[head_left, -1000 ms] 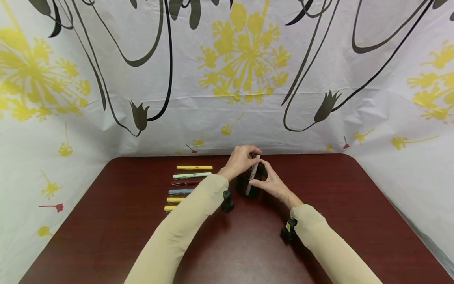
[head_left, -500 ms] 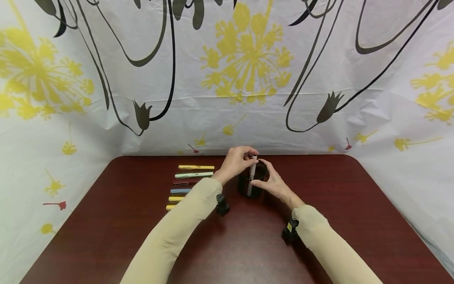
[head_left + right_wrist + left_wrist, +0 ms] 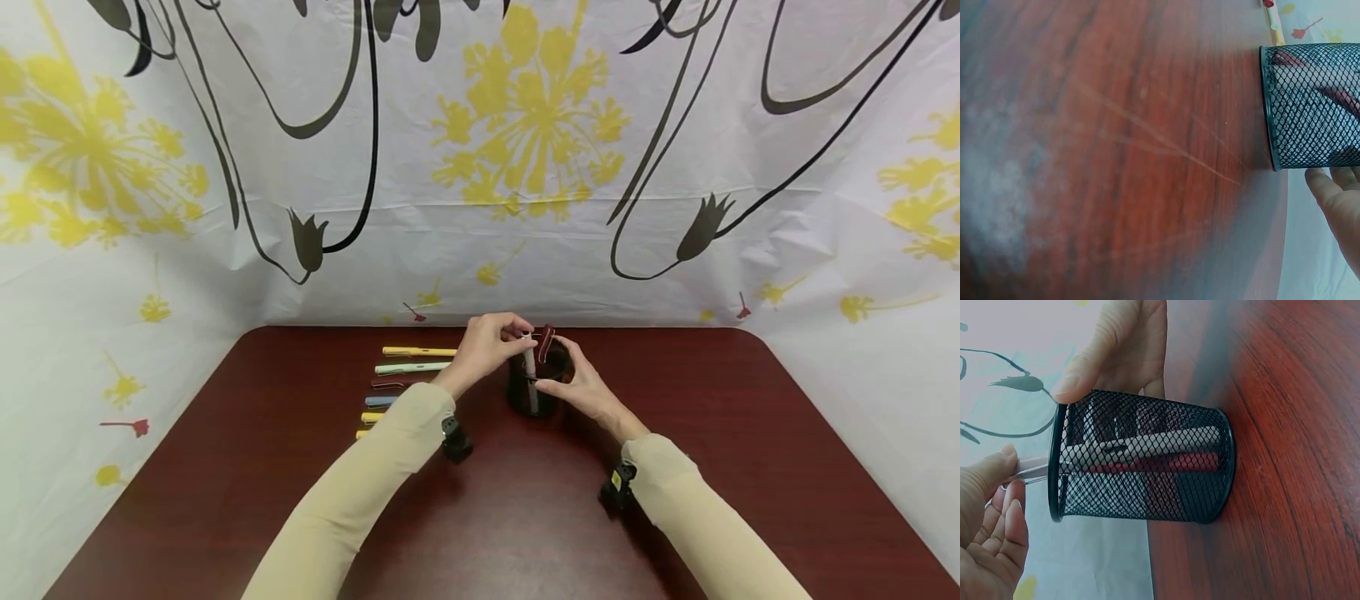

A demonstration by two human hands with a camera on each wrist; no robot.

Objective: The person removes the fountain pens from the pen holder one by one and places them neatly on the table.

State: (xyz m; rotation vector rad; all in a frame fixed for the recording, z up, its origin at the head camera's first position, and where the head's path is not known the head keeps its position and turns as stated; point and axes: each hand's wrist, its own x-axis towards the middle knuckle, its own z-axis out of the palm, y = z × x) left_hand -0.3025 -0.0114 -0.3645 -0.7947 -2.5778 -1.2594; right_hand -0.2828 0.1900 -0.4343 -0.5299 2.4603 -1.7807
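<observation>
A black mesh pen cup [image 3: 516, 393] stands upright near the table's far edge. My left hand [image 3: 486, 343] pinches the top of a pale pinkish-white pen [image 3: 529, 360], whose body reaches down inside the cup. Beside it a dark red pen [image 3: 547, 342] leans in the cup, its clip showing above the rim. Through the mesh in the left wrist view, the pale pen [image 3: 1166, 442] and the red pen [image 3: 1185, 464] lie close together. My right hand [image 3: 588, 390] grips the cup at its rim, thumb on the near side and fingers round the far side.
Left of the cup lies a row of pens, partly hidden by the left arm: a yellow pen [image 3: 416, 352], a mint one [image 3: 411, 367], a dark red one [image 3: 386, 385], a blue one [image 3: 380, 402] and further yellow ones. A patterned white cloth [image 3: 420, 275] hangs behind the table.
My left hand has shifted left, and the pale pen's top has moved left with it, slightly lower. The red pen's top now shows beside it. The right hand keeps its hold on the cup.
</observation>
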